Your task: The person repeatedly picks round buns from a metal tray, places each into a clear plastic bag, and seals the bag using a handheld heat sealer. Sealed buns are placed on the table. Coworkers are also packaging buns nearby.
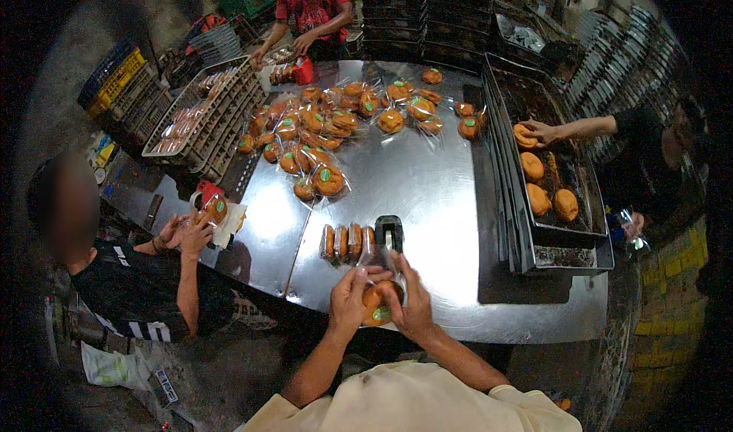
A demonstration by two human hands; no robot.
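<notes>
A round bread bun in a clear plastic bag [375, 309], with a green sticker, is between my hands at the near edge of the metal table [438, 203]. My left hand [349, 300] grips the bag's left side. On its right side, my right hand [412, 300] touches the bag with bent fingers; whether it grips is unclear. Just beyond stand several bagged buns on edge [341, 243] in a row, beside a black tape dispenser [389, 234]. A loose pile of bagged buns with green stickers [312, 120] covers the table's far left part.
At right, a co-worker's hand [538, 133] holds a bun over stacked baking trays [572, 257] with several unwrapped buns [566, 204]. At left, another co-worker's hands [194, 234] hold a bagged bun at a red dispenser. Across stands a person in red [315, 8] near stacked plastic crates [200, 151].
</notes>
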